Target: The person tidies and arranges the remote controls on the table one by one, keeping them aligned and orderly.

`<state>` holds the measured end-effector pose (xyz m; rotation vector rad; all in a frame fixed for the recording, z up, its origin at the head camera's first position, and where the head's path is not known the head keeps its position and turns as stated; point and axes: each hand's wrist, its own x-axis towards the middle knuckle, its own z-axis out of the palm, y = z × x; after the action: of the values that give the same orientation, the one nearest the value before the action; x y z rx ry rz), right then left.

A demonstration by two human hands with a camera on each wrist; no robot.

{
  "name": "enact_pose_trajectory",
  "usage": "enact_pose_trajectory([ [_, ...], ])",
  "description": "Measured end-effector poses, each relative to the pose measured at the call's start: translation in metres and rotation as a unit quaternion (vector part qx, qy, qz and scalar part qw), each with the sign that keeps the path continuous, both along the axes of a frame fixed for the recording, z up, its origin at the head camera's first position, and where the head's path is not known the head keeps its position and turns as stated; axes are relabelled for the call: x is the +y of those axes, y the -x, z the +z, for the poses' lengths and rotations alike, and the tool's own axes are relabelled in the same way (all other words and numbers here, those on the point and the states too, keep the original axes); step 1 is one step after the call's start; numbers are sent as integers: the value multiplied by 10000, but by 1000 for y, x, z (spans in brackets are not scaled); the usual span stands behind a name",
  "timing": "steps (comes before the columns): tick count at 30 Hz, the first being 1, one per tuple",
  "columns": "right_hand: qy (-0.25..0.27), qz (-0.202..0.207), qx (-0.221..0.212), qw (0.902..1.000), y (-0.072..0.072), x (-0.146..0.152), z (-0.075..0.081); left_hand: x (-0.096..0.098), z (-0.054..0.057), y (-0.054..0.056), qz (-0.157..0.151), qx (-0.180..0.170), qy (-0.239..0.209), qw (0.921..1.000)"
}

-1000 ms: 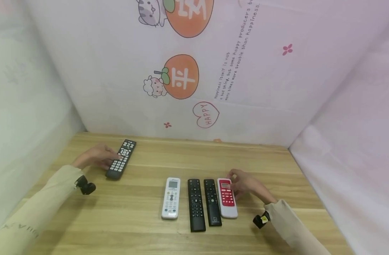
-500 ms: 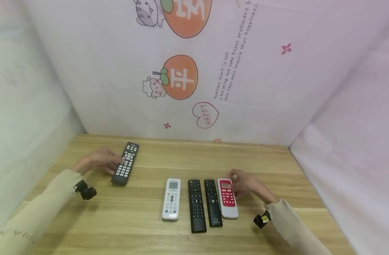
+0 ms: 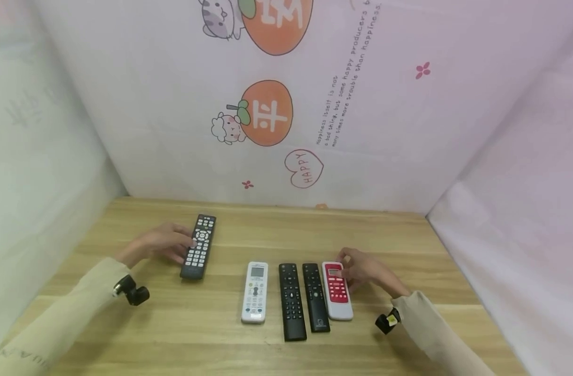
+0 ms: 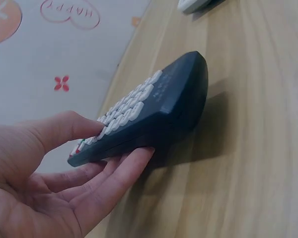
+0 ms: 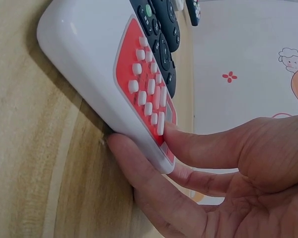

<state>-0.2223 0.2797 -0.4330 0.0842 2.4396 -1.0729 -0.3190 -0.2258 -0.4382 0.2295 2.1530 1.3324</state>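
My left hand (image 3: 166, 241) grips a black remote control with white buttons (image 3: 202, 241), thumb on its face and fingers beneath. In the left wrist view that black remote (image 4: 154, 109) is raised above the wood, its shadow beside it. With thumb on top and fingers along the side, my right hand (image 3: 361, 269) holds a red and white remote control (image 3: 337, 292). The right wrist view has the red and white remote (image 5: 99, 64) lying at the tabletop. Left of it lie a short black remote (image 3: 316, 300), a longer black remote (image 3: 293, 305) and a white remote (image 3: 255, 292).
The wooden table (image 3: 150, 334) ends at a printed white cloth (image 3: 371, 172) behind. White cloth walls (image 3: 526, 224) stand on the left and right. Black wrist cameras (image 3: 135, 292) sit on both sleeves.
My left hand has carried the black remote with white buttons to the right and slightly nearer, and it has turned a little more upright in view. My right hand stays on the red and white remote.
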Motion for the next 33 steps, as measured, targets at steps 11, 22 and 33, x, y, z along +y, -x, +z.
enact_pose_trajectory([
  [11,72,20,1,10000,1,1,2,27,5,-17,-145,44,-22,9999],
  [22,48,-16,-23,10000,1,0,4,41,8,-42,-253,-103,-419,9987],
  [33,94,-41,-59,9999,0,-1,3,49,-3,-62,-152,-164,-477,9986],
])
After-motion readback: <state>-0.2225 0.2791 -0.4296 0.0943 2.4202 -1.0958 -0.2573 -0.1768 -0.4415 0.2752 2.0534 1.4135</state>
